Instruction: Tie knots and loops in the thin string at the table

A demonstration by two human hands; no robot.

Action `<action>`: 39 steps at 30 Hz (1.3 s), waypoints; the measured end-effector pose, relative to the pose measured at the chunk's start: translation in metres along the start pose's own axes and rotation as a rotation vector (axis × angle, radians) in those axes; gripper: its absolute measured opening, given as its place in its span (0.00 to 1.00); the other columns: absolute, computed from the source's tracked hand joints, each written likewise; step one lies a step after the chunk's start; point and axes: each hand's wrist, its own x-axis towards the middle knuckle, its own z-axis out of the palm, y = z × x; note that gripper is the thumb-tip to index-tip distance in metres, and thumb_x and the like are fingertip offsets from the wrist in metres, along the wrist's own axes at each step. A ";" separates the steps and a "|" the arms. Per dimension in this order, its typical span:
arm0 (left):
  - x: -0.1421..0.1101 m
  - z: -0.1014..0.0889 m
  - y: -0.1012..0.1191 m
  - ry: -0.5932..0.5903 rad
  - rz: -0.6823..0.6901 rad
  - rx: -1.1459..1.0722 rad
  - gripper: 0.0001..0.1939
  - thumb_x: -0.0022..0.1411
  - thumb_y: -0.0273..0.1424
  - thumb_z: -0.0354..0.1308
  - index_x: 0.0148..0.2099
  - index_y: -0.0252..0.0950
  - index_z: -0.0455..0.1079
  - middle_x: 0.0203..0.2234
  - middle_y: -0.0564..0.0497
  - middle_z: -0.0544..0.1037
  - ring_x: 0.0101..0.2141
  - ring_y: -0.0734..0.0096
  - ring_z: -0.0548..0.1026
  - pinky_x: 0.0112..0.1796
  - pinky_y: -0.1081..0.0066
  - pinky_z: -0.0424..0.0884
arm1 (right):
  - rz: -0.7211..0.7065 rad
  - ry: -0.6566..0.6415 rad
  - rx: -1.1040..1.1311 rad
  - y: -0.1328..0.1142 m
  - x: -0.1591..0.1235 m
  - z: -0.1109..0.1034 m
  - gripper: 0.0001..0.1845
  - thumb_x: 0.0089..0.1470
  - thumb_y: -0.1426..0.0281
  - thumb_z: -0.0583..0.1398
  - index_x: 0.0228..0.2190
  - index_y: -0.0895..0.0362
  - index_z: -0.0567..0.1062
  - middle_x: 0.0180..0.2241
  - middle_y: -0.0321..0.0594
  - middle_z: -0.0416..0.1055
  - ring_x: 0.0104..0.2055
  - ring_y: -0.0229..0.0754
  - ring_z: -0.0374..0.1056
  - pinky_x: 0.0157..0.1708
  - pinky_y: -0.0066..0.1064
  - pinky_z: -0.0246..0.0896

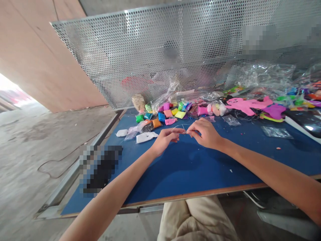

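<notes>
Above the middle of the blue tabletop, my left hand (165,140) and my right hand (202,132) face each other, fingertips almost meeting. A thin pale strand (178,126), wire or thread, arcs in a loop between them. My left thumb and fingers are closed on one side of it, index finger stretched toward the right hand. The right hand pinches the strand where it crosses at the fingertips. Just beyond lie small packets of coloured clay, among them a yellow packet (180,114) and an orange packet (157,123). A white packet (146,137) lies left of my left hand.
A perforated metal panel (150,50) rises behind the table (170,177). Pink cut-out figures (244,105) and clear plastic bags (268,78) are heaped at the back right. A dark, partly pixelated object (102,170) lies near the left edge. A small clear packet (277,132) sits to the right.
</notes>
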 end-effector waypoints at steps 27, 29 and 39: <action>0.004 0.011 -0.015 0.032 0.082 -0.260 0.18 0.57 0.44 0.67 0.45 0.38 0.80 0.43 0.46 0.76 0.30 0.76 0.68 0.33 0.71 0.68 | 0.417 -0.079 0.627 -0.016 0.002 0.013 0.16 0.64 0.56 0.55 0.32 0.55 0.68 0.24 0.34 0.70 0.27 0.39 0.65 0.33 0.33 0.57; 0.002 0.014 -0.011 0.024 0.042 -0.336 0.21 0.59 0.47 0.63 0.47 0.38 0.78 0.42 0.46 0.76 0.29 0.76 0.67 0.33 0.71 0.68 | 0.310 -0.010 0.393 -0.014 0.001 0.010 0.13 0.66 0.60 0.54 0.33 0.54 0.69 0.26 0.35 0.73 0.30 0.40 0.67 0.38 0.36 0.57; -0.001 0.019 -0.005 -0.060 -0.088 -0.369 0.22 0.61 0.51 0.59 0.40 0.36 0.73 0.34 0.49 0.74 0.26 0.77 0.66 0.31 0.72 0.66 | -0.100 -0.009 -0.235 0.008 -0.005 0.007 0.09 0.66 0.65 0.54 0.38 0.49 0.75 0.33 0.37 0.77 0.37 0.45 0.65 0.48 0.44 0.45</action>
